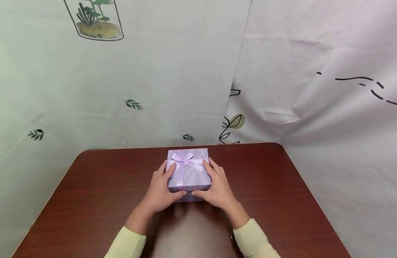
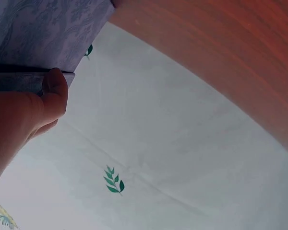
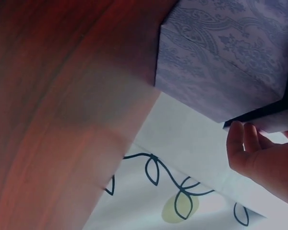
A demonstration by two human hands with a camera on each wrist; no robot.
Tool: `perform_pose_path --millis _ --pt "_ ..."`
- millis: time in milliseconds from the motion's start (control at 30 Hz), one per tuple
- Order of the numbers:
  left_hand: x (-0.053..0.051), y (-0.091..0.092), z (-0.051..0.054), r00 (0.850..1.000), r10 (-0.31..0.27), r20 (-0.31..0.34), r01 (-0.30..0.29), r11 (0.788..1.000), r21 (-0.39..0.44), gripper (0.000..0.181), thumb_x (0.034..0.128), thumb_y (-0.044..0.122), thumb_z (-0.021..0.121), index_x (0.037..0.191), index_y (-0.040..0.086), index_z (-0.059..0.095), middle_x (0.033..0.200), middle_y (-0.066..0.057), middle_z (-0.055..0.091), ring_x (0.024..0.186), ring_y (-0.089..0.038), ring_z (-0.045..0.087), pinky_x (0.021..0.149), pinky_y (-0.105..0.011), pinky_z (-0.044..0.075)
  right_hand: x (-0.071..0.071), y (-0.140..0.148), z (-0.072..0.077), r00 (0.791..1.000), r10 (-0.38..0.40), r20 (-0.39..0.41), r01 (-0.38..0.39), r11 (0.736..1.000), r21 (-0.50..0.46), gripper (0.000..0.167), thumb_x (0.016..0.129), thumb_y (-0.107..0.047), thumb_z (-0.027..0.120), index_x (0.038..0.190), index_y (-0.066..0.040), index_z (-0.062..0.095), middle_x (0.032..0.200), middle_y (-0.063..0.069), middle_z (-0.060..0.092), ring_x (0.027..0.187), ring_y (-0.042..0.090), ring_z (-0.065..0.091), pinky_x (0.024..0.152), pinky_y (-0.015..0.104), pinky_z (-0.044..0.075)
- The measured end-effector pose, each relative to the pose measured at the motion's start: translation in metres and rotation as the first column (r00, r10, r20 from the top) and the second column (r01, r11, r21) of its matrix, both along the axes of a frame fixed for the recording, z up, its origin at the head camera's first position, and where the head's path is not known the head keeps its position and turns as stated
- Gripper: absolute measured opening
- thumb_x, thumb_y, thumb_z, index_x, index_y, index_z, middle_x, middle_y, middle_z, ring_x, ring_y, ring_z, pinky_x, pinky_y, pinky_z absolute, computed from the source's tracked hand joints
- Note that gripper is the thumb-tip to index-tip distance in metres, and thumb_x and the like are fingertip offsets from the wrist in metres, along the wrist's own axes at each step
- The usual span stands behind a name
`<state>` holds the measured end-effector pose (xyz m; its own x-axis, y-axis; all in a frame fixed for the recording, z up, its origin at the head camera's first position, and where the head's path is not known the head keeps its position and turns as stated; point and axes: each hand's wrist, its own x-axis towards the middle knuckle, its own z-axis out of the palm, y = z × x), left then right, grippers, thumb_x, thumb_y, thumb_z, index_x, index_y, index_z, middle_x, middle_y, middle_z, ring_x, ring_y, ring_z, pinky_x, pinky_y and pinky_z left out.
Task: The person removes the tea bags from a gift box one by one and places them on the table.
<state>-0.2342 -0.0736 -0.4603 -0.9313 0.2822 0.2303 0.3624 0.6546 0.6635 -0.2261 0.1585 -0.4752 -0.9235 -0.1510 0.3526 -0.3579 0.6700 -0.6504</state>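
A lavender patterned gift box [image 1: 191,197] sits near the far edge of the table, its lid [image 1: 195,179] tied with a pale purple ribbon bow [image 1: 184,160]. My left hand [image 1: 159,191] grips the lid's left side, thumb at the front edge. On the opposite side, my right hand [image 1: 218,189] holds the lid the same way, and both thumbs nearly meet at the front. The wrist views show a dark line between the lid rim [image 2: 19,81] and the box body [image 3: 221,57]. The box's inside is hidden.
The dark reddish-brown table [image 1: 114,179] has rounded far corners. Behind it hangs a pale cloth [image 1: 172,71] printed with leaves, with folds on the right. A small object [image 1: 232,237] shows beside the right sleeve [image 1: 251,236], too small to identify.
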Motion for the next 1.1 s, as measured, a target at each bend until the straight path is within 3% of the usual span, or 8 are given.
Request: perform_pose_path --millis 133,433,867,1100 --pt "0.002 0.000 0.007 1.000 0.008 -0.012 -0.008 1.000 0.001 0.101 0.0711 0.039 0.090 0.153 0.005 0.040 0.160 -0.021 0.021 0.132 -0.040 0.032 0.099 -0.057 0.042 0.001 0.000 0.004 1.000 0.014 -0.016 -0.014 1.000 0.002 0.108 0.064 -0.041 0.094 0.153 -0.010 0.042 0.158 0.013 0.033 0.133 0.030 0.038 0.101 0.051 0.041" --pt "0.000 -0.004 0.017 0.996 -0.002 -0.087 0.003 1.000 0.016 0.099 0.0704 0.035 0.091 0.151 0.003 0.043 0.159 -0.020 0.024 0.128 -0.040 0.034 0.094 -0.054 0.045 0.002 0.000 0.016 0.997 0.050 -0.061 -0.052 0.998 -0.033 0.097 0.075 -0.047 0.084 0.154 -0.008 0.041 0.159 0.012 0.032 0.134 0.030 0.037 0.101 0.054 0.040" --pt "-0.003 -0.010 0.023 0.998 -0.002 -0.064 0.002 1.000 0.005 0.099 0.0712 0.035 0.091 0.151 0.004 0.042 0.159 -0.021 0.024 0.132 -0.041 0.032 0.096 -0.056 0.043 -0.003 -0.004 0.020 0.995 0.056 -0.082 -0.058 0.998 -0.026 0.097 0.074 -0.047 0.084 0.152 -0.006 0.043 0.157 0.015 0.035 0.132 0.031 0.040 0.102 0.052 0.039" --pt "-0.001 -0.021 0.026 0.998 0.030 -0.050 -0.030 0.999 -0.014 0.099 0.0708 0.035 0.091 0.152 0.004 0.042 0.159 -0.021 0.023 0.132 -0.041 0.032 0.095 -0.056 0.044 -0.004 -0.014 0.023 0.992 0.105 -0.068 -0.106 0.994 -0.014 0.095 0.077 -0.044 0.082 0.153 -0.006 0.040 0.158 0.016 0.032 0.136 0.032 0.036 0.104 0.053 0.037"
